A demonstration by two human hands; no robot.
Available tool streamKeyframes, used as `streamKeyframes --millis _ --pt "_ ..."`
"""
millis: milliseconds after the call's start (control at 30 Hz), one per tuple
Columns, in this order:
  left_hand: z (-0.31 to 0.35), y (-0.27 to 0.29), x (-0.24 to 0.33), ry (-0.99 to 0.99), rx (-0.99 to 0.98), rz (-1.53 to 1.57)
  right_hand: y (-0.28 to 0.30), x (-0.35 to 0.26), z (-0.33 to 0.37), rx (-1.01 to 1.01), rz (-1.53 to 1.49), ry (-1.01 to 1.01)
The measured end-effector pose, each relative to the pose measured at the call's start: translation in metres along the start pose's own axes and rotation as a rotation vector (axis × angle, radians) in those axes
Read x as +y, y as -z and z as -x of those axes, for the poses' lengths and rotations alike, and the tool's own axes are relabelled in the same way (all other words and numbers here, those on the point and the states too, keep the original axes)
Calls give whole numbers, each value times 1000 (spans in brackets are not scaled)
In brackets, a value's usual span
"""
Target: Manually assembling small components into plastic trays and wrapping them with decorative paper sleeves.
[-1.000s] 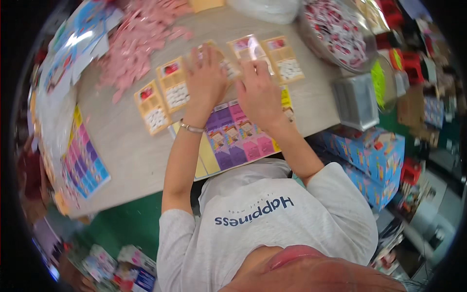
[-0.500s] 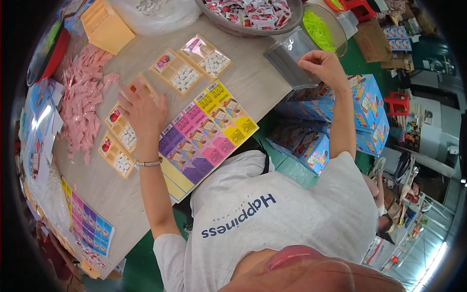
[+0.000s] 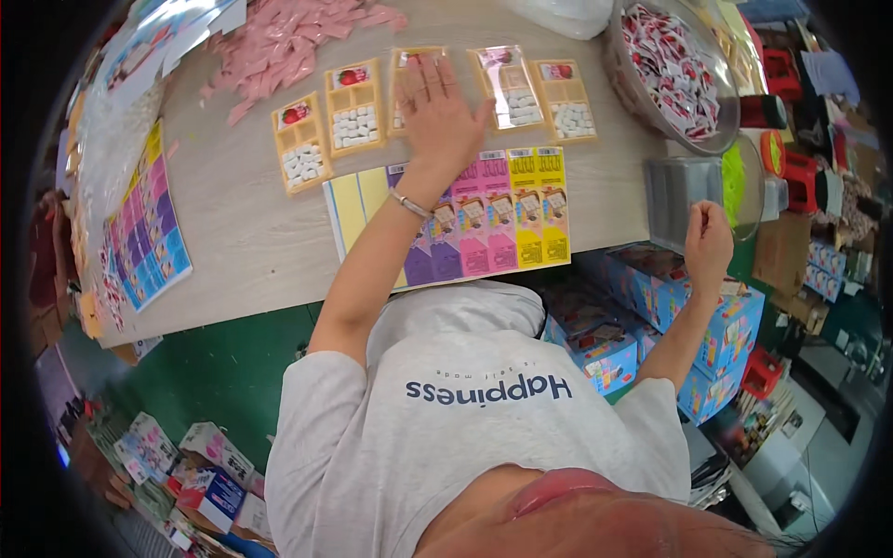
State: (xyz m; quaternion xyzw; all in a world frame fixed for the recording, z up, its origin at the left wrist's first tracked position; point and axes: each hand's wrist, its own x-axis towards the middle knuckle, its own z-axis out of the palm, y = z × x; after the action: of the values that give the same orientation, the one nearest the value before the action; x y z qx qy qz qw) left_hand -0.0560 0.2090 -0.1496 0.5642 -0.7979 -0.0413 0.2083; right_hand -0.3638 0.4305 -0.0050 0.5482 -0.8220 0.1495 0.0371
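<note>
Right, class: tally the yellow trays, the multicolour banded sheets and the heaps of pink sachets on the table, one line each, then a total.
Yellow trays: 5, one under the left hand
Multicolour banded sheets: 2
Heaps of pink sachets: 1
Total: 8

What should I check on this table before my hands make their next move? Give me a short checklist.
1. Left hand flat on a yellow tray in the row: ok.
2. Right hand closed, off the table beside the grey bin: cannot tell whether it holds anything.
3. Other trays, such as the one at the left end, filled with white pieces: ok.
4. Colourful card sheet lying flat at the table edge, partly under the forearm: ok.
5. Bowl of red and white packets within the right hand's reach: ok, probably.
6. Pink packets heaped behind the trays: ok.
</note>
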Motion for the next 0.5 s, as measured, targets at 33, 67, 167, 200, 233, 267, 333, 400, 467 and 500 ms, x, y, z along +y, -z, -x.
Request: streamKeyframes --millis 33,67,167,200,233,267,333,400,467,500 --pt "1 -1 0 17 4 -11 -4 2 -2 -6 -10 17" --pt "3 -2 -2 57 9 -9 -8 6 -4 3 -88 37" --pt "4 3 4 86 -35 -35 -15 37 0 22 -340 -123" --pt "3 9 7 80 -84 -79 -12 41 0 29 -527 -297" --pt "-1 15 8 78 -83 -73 -8 45 0 33 -522 -298" --pt "-6 21 8 68 -155 -55 -2 50 1 19 -459 -236" --pt "-11 21 -10 86 -216 -46 12 41 -2 -7 -405 -147" --pt "-17 3 -44 -161 -111 98 35 20 4 222 -531 -162" --pt "-6 -1 -36 -105 -93 19 45 -24 5 190 -801 -74" --pt "-8 -2 -30 -66 -70 -50 43 -47 6 170 -1060 9"
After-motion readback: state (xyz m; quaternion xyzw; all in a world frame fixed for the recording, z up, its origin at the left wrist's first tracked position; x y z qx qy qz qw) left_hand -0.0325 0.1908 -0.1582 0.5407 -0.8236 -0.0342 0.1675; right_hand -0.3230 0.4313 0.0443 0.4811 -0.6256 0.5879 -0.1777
